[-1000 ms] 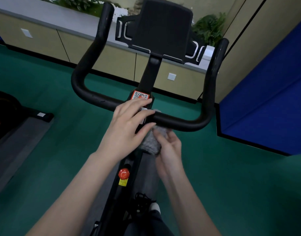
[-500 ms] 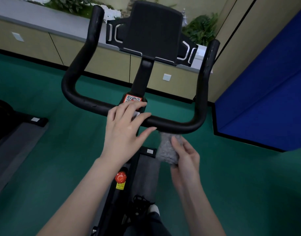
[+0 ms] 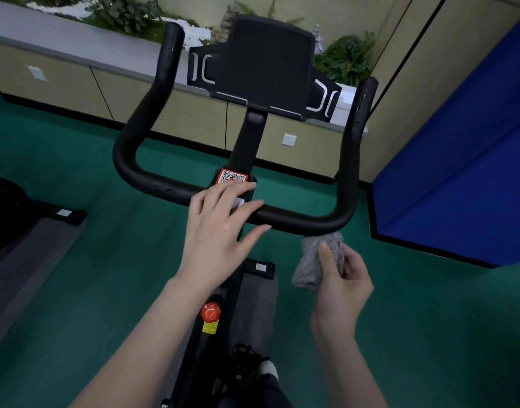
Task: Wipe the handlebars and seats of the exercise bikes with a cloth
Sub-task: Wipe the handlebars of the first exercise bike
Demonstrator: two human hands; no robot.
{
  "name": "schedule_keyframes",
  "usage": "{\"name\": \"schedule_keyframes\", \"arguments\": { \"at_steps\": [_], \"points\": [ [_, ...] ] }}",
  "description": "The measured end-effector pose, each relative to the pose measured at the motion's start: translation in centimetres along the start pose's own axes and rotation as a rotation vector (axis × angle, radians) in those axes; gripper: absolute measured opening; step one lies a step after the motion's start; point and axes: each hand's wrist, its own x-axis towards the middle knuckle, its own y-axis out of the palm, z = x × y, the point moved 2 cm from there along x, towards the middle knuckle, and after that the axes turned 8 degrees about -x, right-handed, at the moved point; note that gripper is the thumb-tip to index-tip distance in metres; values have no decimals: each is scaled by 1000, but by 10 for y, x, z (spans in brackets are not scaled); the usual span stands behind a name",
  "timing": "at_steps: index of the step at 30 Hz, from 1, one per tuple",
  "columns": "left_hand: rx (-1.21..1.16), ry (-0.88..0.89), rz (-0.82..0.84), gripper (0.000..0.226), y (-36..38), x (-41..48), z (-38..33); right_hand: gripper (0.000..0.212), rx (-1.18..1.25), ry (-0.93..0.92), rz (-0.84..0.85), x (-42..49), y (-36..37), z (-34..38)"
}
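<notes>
The grey cloth point(image 3: 313, 262) has been carried rightwards from the middle of the handlebar point(image 3: 300, 220) and is now held just under the crossbar near its right bend, its top edge at the underside. By this it is judged that the right stretch is being wiped, with the uprights not yet reached. The cloth is pinched by the right hand point(image 3: 341, 287), thumb uppermost. The left hand point(image 3: 217, 231) is laid on the bar's centre, fingers point(image 3: 238, 188) straight and released.

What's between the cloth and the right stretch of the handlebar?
Nothing visible. The cloth, gripped by the right hand, reaches the underside of the handlebar near its right bend. The left hand rests on the bar's centre, off to the side.
</notes>
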Motion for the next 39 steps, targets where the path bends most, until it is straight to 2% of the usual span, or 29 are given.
{"name": "schedule_keyframes", "arguments": {
  "at_steps": [3,6,9,11,18,22,25,28,34,36,39],
  "points": [
    [-2,-1,6,34,0,0,0,9,-54,-56,-28,-4,7,-3],
    [-6,1,5,34,0,0,-1,12,18,-19,-20,-4,9,-7],
    [-7,0,5,34,-1,-1,-1,26,22,-38,-30,-2,7,-9],
    [-7,-3,7,34,0,-1,-1,16,-24,-99,-58,-2,5,-6],
    [-19,4,-4,33,1,-1,1,25,-452,-595,-128,0,1,23],
    [-61,-6,-8,36,0,-2,2,28,-722,-895,-12,10,5,40],
    [-83,-41,0,44,-2,-3,2,26,-897,-1013,142,19,14,57],
    [-99,-87,15,53,-2,-2,1,22,-1023,-982,369,28,32,75],
    [-157,-135,21,59,-3,-1,4,9,-1011,-585,842,42,87,99],
    [-178,-138,15,59,-4,-1,4,8,-967,-488,958,43,99,99],
    [-198,-136,1,58,-5,-2,4,6,-1036,-460,1061,53,98,102]
  ]
}}
